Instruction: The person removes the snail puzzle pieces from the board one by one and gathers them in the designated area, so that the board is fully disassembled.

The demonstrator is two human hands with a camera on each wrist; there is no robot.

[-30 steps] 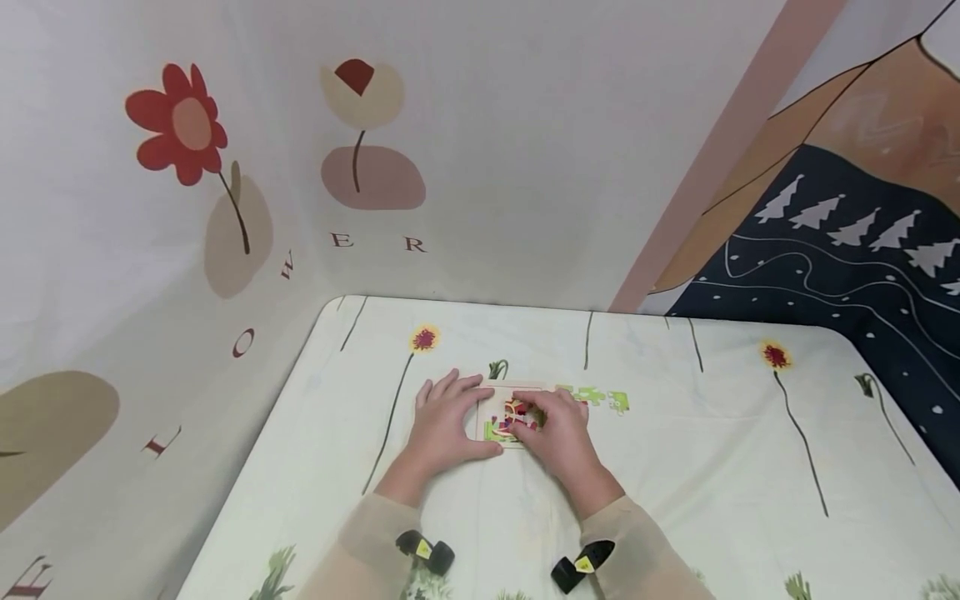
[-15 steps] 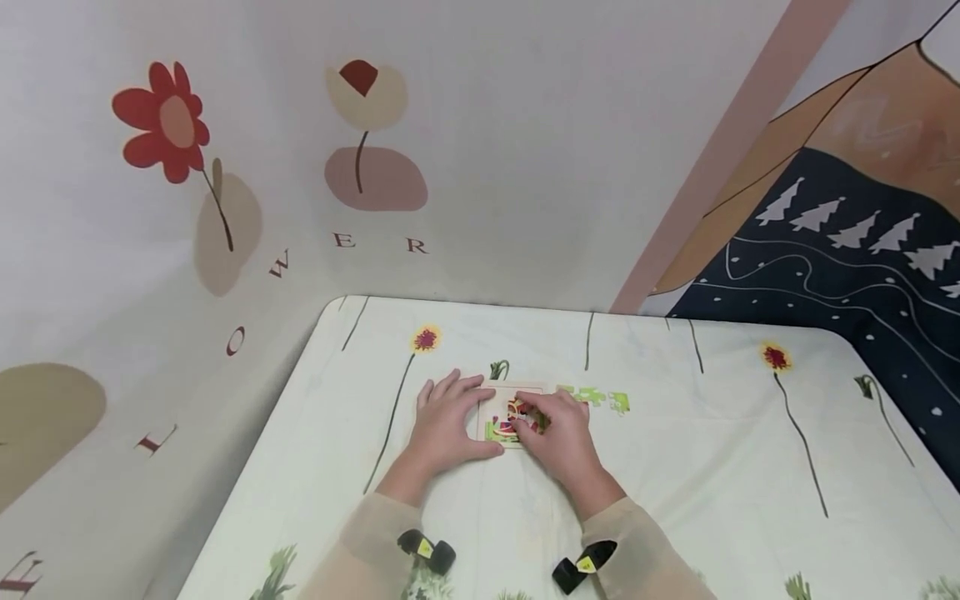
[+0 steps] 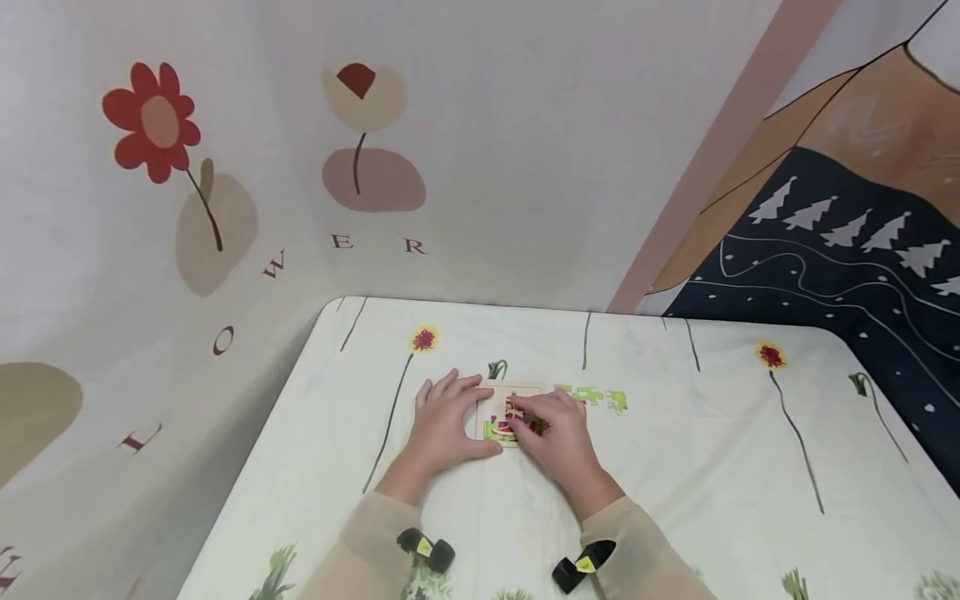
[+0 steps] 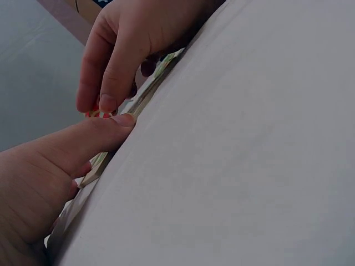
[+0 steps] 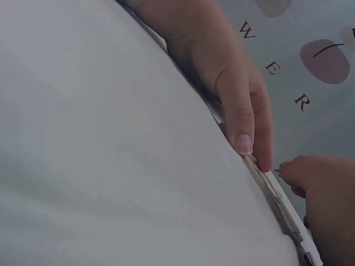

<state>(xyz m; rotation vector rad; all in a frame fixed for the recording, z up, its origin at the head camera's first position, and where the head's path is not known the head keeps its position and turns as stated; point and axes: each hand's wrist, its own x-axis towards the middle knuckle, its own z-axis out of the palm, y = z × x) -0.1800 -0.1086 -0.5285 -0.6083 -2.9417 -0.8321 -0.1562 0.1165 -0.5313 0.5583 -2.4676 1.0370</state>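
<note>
A small jigsaw puzzle board (image 3: 491, 408) with a pale frame lies on the table, its lower part showing green and red picture pieces. My left hand (image 3: 441, 421) holds the board by its left side, index finger on the upper left and thumb (image 4: 124, 119) at the near edge. Over the middle of the board, my right hand (image 3: 561, 433) pinches a small red puzzle piece (image 4: 92, 114) between thumb and fingers. The right hand hides the board's right part.
Several loose green puzzle pieces (image 3: 590, 396) lie just beyond the right hand, partly covered by it. A white cloth (image 3: 712, 450) printed with flowers covers the table. Fabric walls (image 3: 495, 167) rise behind and to the left.
The right hand's fingertips have shifted slightly left over the board with the puzzle piece. The left hand stays in place on the board.
</note>
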